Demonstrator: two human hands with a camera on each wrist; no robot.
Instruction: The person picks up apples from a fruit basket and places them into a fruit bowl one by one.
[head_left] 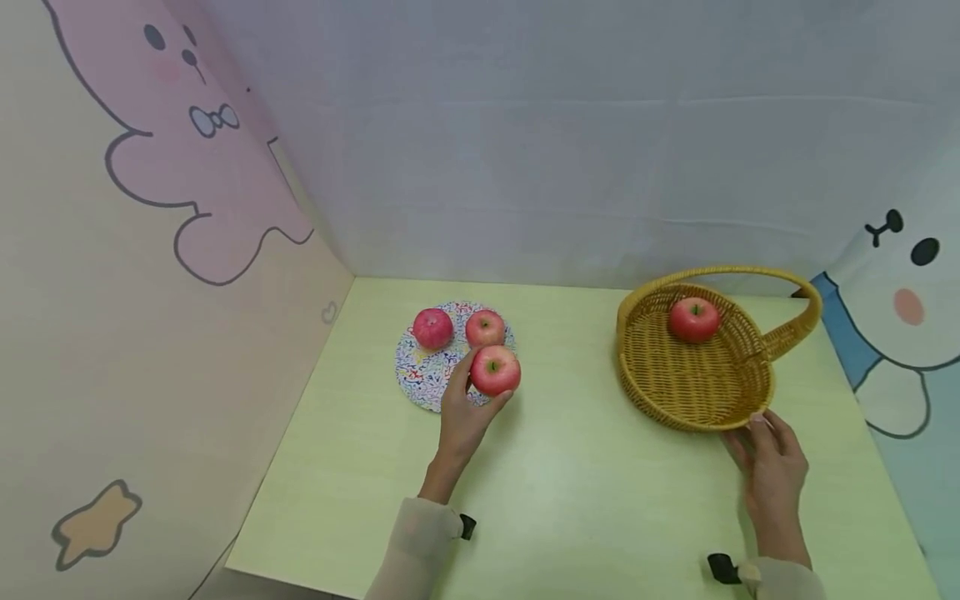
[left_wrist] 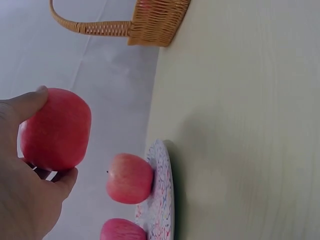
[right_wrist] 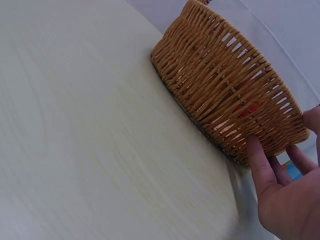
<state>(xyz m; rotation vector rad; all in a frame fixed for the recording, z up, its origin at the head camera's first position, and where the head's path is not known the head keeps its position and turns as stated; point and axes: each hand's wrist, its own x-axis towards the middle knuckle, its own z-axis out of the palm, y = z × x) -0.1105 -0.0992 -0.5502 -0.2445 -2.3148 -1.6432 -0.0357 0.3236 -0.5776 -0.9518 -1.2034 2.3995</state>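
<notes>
No legible text, label, brand or number anywhere.

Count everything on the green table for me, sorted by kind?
Apples: 4, namely one gripped by the left hand, two on the plate, one in the basket
Plates: 1
Baskets: 1, right hand touching its rim
Total: 6

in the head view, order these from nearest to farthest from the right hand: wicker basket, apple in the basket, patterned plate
1. Woven yellow wicker basket: its near rim touches the right hand's fingertips, on the right.
2. Red apple in the basket: at the basket's far side.
3. Round speckled patterned plate: across the table on the left, by the left hand.
</notes>
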